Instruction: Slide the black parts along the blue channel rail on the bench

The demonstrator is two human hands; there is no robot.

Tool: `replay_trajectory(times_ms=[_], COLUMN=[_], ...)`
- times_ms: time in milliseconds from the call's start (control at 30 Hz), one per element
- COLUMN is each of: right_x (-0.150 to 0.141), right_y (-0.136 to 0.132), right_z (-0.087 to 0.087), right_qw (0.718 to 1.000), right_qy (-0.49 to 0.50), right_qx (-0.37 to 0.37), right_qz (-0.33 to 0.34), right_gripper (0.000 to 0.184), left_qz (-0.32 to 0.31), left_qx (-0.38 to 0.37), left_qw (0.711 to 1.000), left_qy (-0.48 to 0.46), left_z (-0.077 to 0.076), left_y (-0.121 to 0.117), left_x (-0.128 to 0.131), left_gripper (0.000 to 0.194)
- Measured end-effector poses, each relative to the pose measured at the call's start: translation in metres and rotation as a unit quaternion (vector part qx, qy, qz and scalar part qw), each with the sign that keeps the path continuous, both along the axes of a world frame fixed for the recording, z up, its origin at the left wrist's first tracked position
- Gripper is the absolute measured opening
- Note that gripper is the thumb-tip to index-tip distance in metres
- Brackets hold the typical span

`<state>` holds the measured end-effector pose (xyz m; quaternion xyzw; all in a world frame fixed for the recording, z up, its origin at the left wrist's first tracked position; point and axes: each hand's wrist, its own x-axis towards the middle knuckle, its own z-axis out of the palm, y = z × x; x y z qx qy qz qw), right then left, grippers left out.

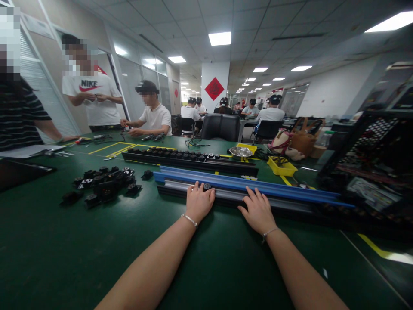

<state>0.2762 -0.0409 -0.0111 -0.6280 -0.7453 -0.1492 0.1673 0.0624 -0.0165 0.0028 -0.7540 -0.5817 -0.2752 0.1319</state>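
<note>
A long black rail (232,196) lies across the green table (64,258) in front of me, with a blue strip (245,183) along its far side. My left hand (199,202) rests on the rail's near edge, fingers laid over it beside a small black part (207,186) seated in the rail. My right hand (258,211) lies flat a little to the right, fingers spread and touching the rail. Neither hand holds anything.
A heap of several small black parts (103,183) lies at left. A second black rail (190,159) filled with parts runs behind. A metal bowl (240,151) on a yellow tray, another yellow tray (281,167), black crates (377,163) at right. Other people stand and sit at the far left and behind.
</note>
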Motion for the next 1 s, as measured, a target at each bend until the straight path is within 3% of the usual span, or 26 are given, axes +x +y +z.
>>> replay_trajectory(times_ms=[1000], right_x=[0.0], right_y=[0.0], right_z=[0.0], right_qw=[1.0], right_qy=[0.01], right_qx=[-0.006], right_qz=[0.0], right_gripper=[0.024], left_qz=[0.049], left_qx=[-0.02], left_qw=[0.999], left_qy=[0.009], left_z=[-0.001], left_y=[0.009], left_x=[-0.027], left_gripper=[0.035])
